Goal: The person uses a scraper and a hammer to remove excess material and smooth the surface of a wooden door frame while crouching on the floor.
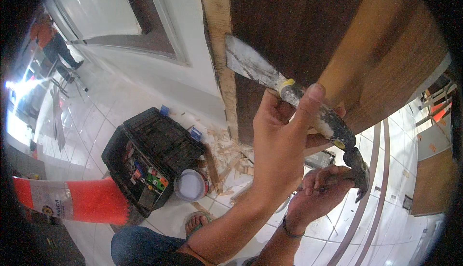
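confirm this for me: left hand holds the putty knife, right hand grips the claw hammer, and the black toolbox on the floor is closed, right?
Not quite: the black toolbox is open, not closed; the head view shows tools inside it. The left hand does hold the putty knife, and the right hand grips the claw hammer.

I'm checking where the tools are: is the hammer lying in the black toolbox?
No, the right hand grips the hammer, near the scraper in the left hand.
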`<action>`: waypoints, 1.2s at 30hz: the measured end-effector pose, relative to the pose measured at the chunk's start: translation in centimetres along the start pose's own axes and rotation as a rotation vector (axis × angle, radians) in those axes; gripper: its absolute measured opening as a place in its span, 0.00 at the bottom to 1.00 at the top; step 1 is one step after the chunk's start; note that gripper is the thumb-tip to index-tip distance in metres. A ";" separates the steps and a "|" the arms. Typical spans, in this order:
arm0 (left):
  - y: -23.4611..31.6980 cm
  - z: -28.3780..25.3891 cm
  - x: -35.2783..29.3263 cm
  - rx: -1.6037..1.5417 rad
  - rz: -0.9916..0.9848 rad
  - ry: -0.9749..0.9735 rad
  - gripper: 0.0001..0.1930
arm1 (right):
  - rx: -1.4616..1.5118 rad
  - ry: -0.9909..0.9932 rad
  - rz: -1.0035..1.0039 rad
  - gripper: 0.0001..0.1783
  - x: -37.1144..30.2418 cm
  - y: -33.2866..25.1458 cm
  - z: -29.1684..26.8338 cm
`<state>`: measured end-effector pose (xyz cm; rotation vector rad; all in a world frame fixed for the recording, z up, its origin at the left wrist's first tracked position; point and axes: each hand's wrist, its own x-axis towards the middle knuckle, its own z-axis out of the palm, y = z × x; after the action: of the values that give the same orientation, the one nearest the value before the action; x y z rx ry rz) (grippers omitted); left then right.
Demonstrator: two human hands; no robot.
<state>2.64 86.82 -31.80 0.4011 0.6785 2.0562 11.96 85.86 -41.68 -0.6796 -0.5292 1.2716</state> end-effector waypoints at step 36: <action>-4.1 1.0 -1.0 -0.024 -0.080 -0.029 0.15 | -0.443 0.172 -0.346 0.18 2.5 -2.7 -4.2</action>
<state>6.41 88.08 -33.49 0.3831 0.6419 1.9776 17.32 87.13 -42.69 -1.0077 -0.7591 0.7672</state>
